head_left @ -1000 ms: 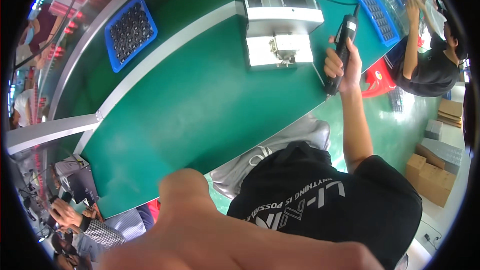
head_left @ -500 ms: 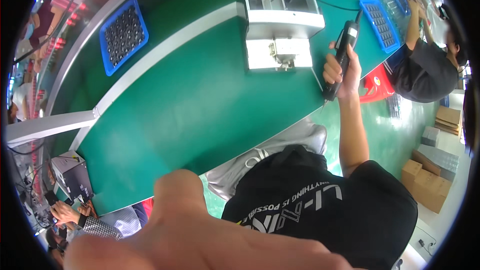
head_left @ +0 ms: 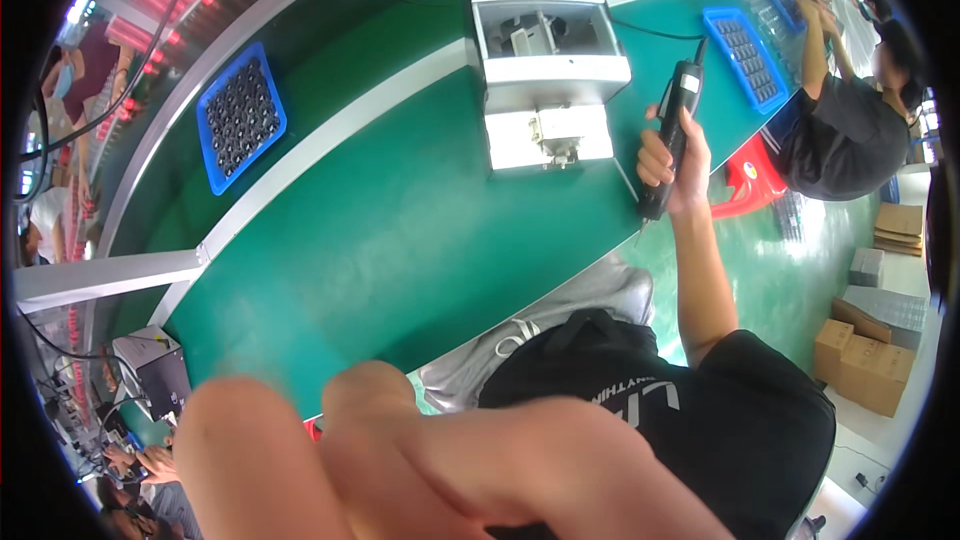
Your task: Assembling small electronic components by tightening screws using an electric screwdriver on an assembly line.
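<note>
My right hand is closed around a black electric screwdriver. It holds the tool upright beside the table's front edge, with the thin bit pointing down and a cord leaving the top. Very near the camera, my left hand fills the lower part of the picture, large and blurred. Parts of its fingers show, but whether anything is in them is hidden. Left of the screwdriver stands a white and grey machine with a clear window and a metal fixture at its front.
A blue tray of small black parts lies beyond the metal rail on the left. Another blue tray sits at the right, near a co-worker in black. A red stool and cardboard boxes stand at right. The green tabletop spans the middle.
My left hand has shifted, and a finger-like part now rises larger at the lower left. My right hand still grips the screwdriver. The view has tilted slightly, so the machine appears lower.
</note>
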The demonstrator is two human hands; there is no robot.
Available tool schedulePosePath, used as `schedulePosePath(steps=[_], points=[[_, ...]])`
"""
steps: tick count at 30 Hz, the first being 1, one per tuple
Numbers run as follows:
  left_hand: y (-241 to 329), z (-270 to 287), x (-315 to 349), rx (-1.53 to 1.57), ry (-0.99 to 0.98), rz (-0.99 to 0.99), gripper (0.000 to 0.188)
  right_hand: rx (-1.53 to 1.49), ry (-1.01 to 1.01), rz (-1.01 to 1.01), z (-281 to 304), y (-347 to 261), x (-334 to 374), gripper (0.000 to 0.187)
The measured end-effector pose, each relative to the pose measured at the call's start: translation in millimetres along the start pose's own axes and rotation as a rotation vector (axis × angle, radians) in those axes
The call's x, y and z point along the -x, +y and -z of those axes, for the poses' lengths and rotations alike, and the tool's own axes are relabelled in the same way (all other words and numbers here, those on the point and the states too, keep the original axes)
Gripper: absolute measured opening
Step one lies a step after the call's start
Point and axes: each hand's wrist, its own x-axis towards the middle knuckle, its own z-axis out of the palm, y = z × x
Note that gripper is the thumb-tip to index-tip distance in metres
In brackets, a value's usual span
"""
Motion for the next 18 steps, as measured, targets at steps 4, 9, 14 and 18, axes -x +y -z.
schedulePosePath(steps=[4,9,14,18], points=[[2,1,0,-0.054,0.031,0.0,0.055,0.007,-0.024,0.029,2,-3,2,0.041],[-2,-10,6,-0.088,0.038,-0.025,0.054,0.01,0.006,0.029,-1,-2,4,0.042],[-7,-14,5,-0.097,0.022,-0.059,0.054,0.022,-0.004,0.013,-2,3,3,0.043],[-4,-5,10,-0.099,0.046,-0.056,0.053,0.027,0.001,0.033,1,0,7,0.043]])
